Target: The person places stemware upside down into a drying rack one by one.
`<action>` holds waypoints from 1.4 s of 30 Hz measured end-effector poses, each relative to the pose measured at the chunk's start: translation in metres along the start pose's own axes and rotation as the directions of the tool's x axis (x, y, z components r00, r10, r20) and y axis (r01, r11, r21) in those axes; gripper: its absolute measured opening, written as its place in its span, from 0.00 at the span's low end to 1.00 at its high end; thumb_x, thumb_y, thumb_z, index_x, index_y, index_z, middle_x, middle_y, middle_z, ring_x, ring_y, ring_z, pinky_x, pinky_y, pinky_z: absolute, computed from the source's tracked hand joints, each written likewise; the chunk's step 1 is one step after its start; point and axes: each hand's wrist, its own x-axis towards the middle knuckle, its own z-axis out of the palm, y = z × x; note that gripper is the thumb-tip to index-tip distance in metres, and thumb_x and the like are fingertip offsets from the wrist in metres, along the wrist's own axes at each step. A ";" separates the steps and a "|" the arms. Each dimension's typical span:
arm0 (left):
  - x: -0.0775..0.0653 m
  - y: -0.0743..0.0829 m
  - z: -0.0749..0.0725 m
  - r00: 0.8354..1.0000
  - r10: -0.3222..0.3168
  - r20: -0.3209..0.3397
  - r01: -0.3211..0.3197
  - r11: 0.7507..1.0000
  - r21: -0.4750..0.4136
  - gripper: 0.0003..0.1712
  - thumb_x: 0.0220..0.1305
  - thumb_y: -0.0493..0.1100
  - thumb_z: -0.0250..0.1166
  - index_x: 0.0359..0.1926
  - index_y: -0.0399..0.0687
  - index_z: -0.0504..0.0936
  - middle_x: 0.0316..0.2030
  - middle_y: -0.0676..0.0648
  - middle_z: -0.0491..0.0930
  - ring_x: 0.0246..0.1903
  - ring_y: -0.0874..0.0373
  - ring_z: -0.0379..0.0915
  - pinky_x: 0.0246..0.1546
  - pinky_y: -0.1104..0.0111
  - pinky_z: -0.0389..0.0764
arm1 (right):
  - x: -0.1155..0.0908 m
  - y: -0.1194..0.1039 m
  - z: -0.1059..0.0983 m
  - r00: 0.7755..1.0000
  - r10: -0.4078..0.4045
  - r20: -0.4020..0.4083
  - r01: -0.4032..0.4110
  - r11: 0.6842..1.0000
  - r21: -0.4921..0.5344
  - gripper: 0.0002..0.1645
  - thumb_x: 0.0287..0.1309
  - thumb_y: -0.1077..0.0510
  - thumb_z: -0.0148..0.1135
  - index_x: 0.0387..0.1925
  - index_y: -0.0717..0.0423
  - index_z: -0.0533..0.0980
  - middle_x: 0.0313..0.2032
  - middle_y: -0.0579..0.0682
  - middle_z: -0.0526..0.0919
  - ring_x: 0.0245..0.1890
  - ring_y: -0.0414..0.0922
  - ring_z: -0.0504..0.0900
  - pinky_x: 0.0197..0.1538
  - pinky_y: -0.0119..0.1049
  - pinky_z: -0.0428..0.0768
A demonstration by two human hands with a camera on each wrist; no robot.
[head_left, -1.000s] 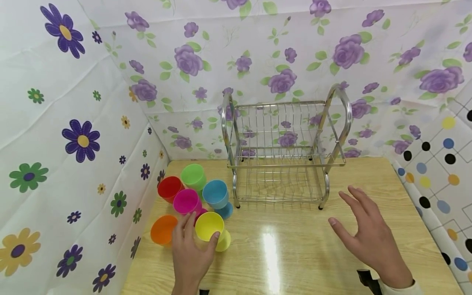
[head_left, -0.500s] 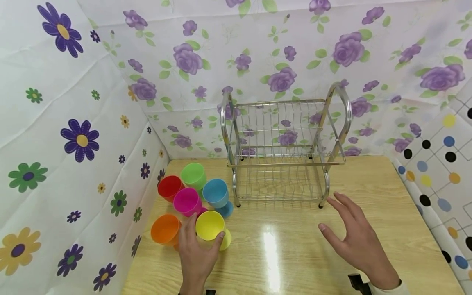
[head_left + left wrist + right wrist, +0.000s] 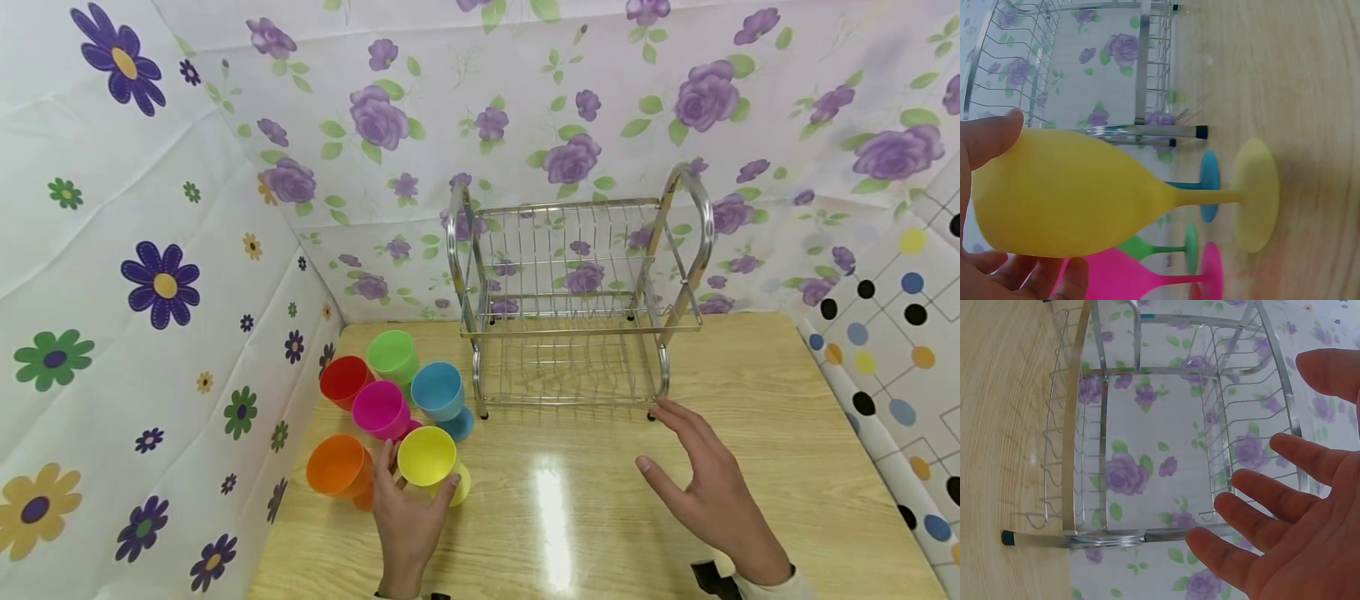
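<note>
My left hand (image 3: 411, 521) is around the bowl of a yellow plastic goblet (image 3: 427, 457), thumb on its right side and fingers curled on its left. In the left wrist view the yellow goblet (image 3: 1072, 194) shows bowl, stem and round foot, the foot at the wood tabletop. Close behind the fingers stands a magenta goblet (image 3: 381, 410); an orange goblet (image 3: 337, 467) is just to their left. My right hand (image 3: 712, 500) hovers with spread fingers and holds nothing, near the front right leg of a two-tier metal dish rack (image 3: 577, 332).
Red (image 3: 346, 382), green (image 3: 393, 353) and blue (image 3: 438, 390) goblets stand upright behind the magenta one, the blue beside the rack's left leg. Flower-patterned cloth (image 3: 420, 133) hangs behind the table and a daisy-patterned cloth (image 3: 217, 333) along the left. Wood tabletop (image 3: 555, 483) extends in front of the rack.
My left hand has shifted right and closed in around the yellow goblet, away from the orange one. My right hand has drifted left, toward the rack's front leg.
</note>
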 end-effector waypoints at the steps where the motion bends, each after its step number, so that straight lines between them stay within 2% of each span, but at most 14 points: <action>1: 0.000 -0.001 0.001 1.000 -0.010 0.002 0.010 1.000 -0.015 0.64 0.47 0.43 0.88 0.79 0.39 0.58 0.69 0.36 0.70 0.65 0.39 0.71 0.62 0.37 0.81 | 0.000 0.000 0.001 1.000 0.000 0.001 0.000 1.000 0.013 0.47 0.58 0.61 0.78 0.77 0.47 0.69 0.75 0.54 0.71 0.71 0.57 0.73 0.70 0.11 0.54; 5: -0.002 -0.009 0.005 0.998 -0.054 0.009 0.055 0.995 -0.084 0.62 0.47 0.41 0.88 0.77 0.39 0.60 0.69 0.38 0.70 0.65 0.40 0.70 0.65 0.36 0.78 | 0.001 0.000 0.006 1.000 0.006 0.004 -0.007 0.999 0.051 0.47 0.59 0.61 0.78 0.77 0.46 0.68 0.74 0.52 0.73 0.72 0.52 0.73 0.70 0.12 0.57; 9: -0.003 -0.019 0.011 0.997 -0.080 0.019 0.082 0.984 -0.158 0.60 0.46 0.38 0.88 0.75 0.42 0.62 0.68 0.40 0.71 0.65 0.43 0.70 0.66 0.36 0.77 | 0.002 -0.003 0.007 0.999 0.034 0.009 -0.035 0.994 0.102 0.45 0.60 0.62 0.77 0.77 0.45 0.69 0.74 0.49 0.73 0.72 0.36 0.71 0.69 0.14 0.66; 11: -0.003 -0.024 0.014 0.996 -0.087 0.029 0.091 0.978 -0.186 0.58 0.46 0.38 0.88 0.75 0.45 0.63 0.67 0.43 0.72 0.64 0.48 0.70 0.66 0.39 0.78 | 0.003 -0.005 0.008 0.999 0.049 0.017 -0.051 0.989 0.142 0.45 0.61 0.63 0.76 0.77 0.44 0.69 0.74 0.49 0.72 0.72 0.30 0.69 0.67 0.15 0.71; 13: -0.004 -0.029 0.016 0.995 -0.091 0.048 0.099 0.973 -0.210 0.57 0.45 0.38 0.88 0.74 0.48 0.65 0.66 0.47 0.74 0.63 0.54 0.71 0.65 0.47 0.80 | 0.004 -0.005 0.009 0.998 0.061 0.024 -0.065 0.981 0.184 0.44 0.62 0.64 0.75 0.76 0.44 0.69 0.73 0.49 0.72 0.72 0.27 0.68 0.66 0.18 0.74; 17: -0.005 -0.036 0.020 0.990 -0.110 0.083 0.127 0.963 -0.240 0.55 0.46 0.40 0.88 0.72 0.48 0.66 0.62 0.52 0.77 0.59 0.63 0.72 0.58 0.69 0.80 | 0.005 -0.004 0.013 0.998 0.058 0.030 -0.063 0.964 0.257 0.44 0.62 0.67 0.74 0.76 0.47 0.69 0.72 0.51 0.73 0.72 0.28 0.70 0.64 0.21 0.78; 19: -0.005 -0.039 0.022 0.989 -0.116 0.092 0.137 0.954 -0.267 0.55 0.47 0.40 0.88 0.72 0.47 0.66 0.61 0.51 0.78 0.58 0.64 0.73 0.55 0.75 0.79 | 0.005 -0.004 0.015 0.998 0.052 0.030 -0.059 0.954 0.294 0.44 0.61 0.69 0.74 0.76 0.48 0.69 0.72 0.51 0.73 0.71 0.29 0.71 0.64 0.22 0.79; 22: -0.005 -0.040 0.025 0.987 -0.126 0.097 0.150 0.942 -0.300 0.53 0.49 0.39 0.87 0.72 0.46 0.65 0.61 0.49 0.77 0.57 0.64 0.74 0.55 0.80 0.79 | 0.006 -0.005 0.018 0.998 0.041 0.036 -0.052 0.935 0.351 0.44 0.61 0.71 0.73 0.75 0.50 0.69 0.72 0.51 0.73 0.71 0.32 0.72 0.64 0.24 0.80; 27: -0.004 -0.035 0.029 0.986 -0.116 0.119 0.151 0.926 -0.345 0.53 0.49 0.36 0.86 0.72 0.47 0.66 0.62 0.50 0.75 0.59 0.61 0.74 0.58 0.79 0.79 | 0.009 -0.009 0.022 0.999 0.023 0.047 -0.040 0.911 0.411 0.43 0.60 0.72 0.72 0.75 0.51 0.70 0.70 0.52 0.74 0.71 0.38 0.74 0.64 0.27 0.82; 32: -0.002 -0.025 0.030 0.989 -0.055 0.141 0.100 0.936 -0.337 0.53 0.50 0.38 0.86 0.74 0.51 0.68 0.64 0.52 0.74 0.60 0.59 0.72 0.62 0.77 0.78 | 0.011 -0.016 0.024 0.996 0.046 0.073 -0.074 0.888 0.453 0.43 0.61 0.71 0.73 0.75 0.49 0.70 0.71 0.50 0.74 0.71 0.40 0.75 0.64 0.30 0.83; 36: -0.001 -0.015 0.029 0.987 0.032 0.160 0.016 0.958 -0.287 0.53 0.48 0.40 0.87 0.74 0.56 0.71 0.63 0.54 0.75 0.61 0.60 0.72 0.60 0.74 0.81 | 0.013 -0.019 0.025 0.997 0.034 0.067 -0.062 0.884 0.463 0.44 0.59 0.72 0.74 0.74 0.50 0.70 0.71 0.51 0.74 0.70 0.41 0.75 0.64 0.31 0.84; 39: 0.000 -0.006 0.027 0.977 0.113 0.181 -0.072 0.973 -0.217 0.53 0.47 0.43 0.88 0.74 0.57 0.72 0.62 0.55 0.76 0.60 0.60 0.73 0.58 0.70 0.83 | 0.014 -0.021 0.025 0.998 0.010 0.057 -0.035 0.890 0.454 0.44 0.58 0.72 0.75 0.74 0.52 0.70 0.71 0.51 0.74 0.70 0.39 0.75 0.64 0.31 0.83; 42: 0.000 0.002 0.024 0.959 0.190 0.212 -0.151 0.971 -0.187 0.55 0.46 0.45 0.89 0.75 0.54 0.73 0.62 0.52 0.75 0.61 0.58 0.74 0.58 0.65 0.85 | 0.015 -0.023 0.023 0.999 -0.011 0.050 -0.012 0.898 0.440 0.44 0.58 0.72 0.75 0.74 0.52 0.70 0.71 0.51 0.74 0.70 0.38 0.75 0.63 0.29 0.83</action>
